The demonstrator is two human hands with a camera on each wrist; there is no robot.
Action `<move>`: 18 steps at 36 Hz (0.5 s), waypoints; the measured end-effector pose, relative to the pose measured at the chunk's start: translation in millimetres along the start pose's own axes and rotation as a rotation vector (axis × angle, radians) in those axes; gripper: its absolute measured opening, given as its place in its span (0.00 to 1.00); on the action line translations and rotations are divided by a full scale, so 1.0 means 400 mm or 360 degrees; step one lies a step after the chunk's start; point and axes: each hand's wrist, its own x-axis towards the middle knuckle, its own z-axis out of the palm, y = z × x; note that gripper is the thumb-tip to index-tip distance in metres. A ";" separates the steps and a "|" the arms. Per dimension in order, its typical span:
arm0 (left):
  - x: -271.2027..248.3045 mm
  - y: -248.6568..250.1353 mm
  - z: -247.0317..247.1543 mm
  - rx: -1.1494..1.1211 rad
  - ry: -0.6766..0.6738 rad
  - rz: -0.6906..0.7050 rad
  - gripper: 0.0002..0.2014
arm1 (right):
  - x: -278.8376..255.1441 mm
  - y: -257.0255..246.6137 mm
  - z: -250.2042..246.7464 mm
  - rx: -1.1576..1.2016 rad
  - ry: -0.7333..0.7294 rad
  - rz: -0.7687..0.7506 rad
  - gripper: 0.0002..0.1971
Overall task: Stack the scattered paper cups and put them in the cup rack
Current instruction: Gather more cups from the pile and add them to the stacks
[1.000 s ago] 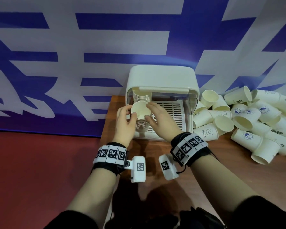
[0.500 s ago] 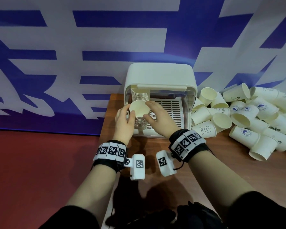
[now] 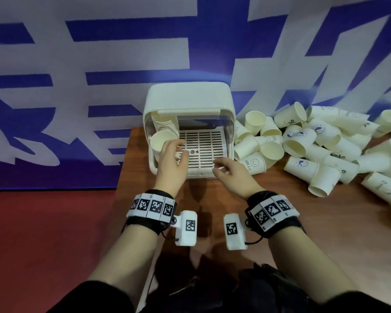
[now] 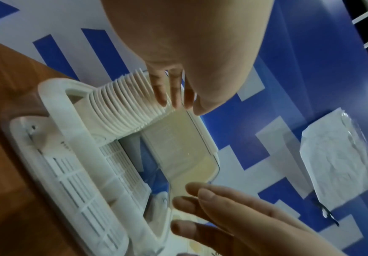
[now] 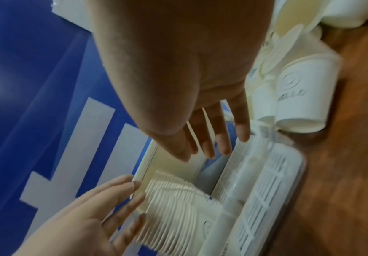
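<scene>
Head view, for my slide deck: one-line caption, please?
Open left hand beside the white paper cup stack in the white plastic cup rack; right hand free, loose cups remaining.

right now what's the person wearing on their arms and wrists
Both hands are bare. The left hand and the right hand each have a black wrist strap carrying a band of white tiles printed with black square codes. A small white camera box with its own code hangs from each strap, and a thin black cable loops at the right one. Black sleeves cover the upper forearms.
</scene>
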 end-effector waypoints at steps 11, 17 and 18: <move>-0.079 0.105 0.190 0.0028 -0.0399 -0.0115 0.08 | -0.124 0.158 -0.180 0.0013 0.0107 0.0232 0.08; -0.097 0.154 0.304 0.0054 -0.0439 -0.0193 0.09 | -0.176 0.251 -0.299 0.0107 0.0188 0.0371 0.06; -0.099 0.159 0.323 0.0082 -0.0451 -0.0223 0.11 | -0.184 0.263 -0.320 0.0125 0.0206 0.0393 0.07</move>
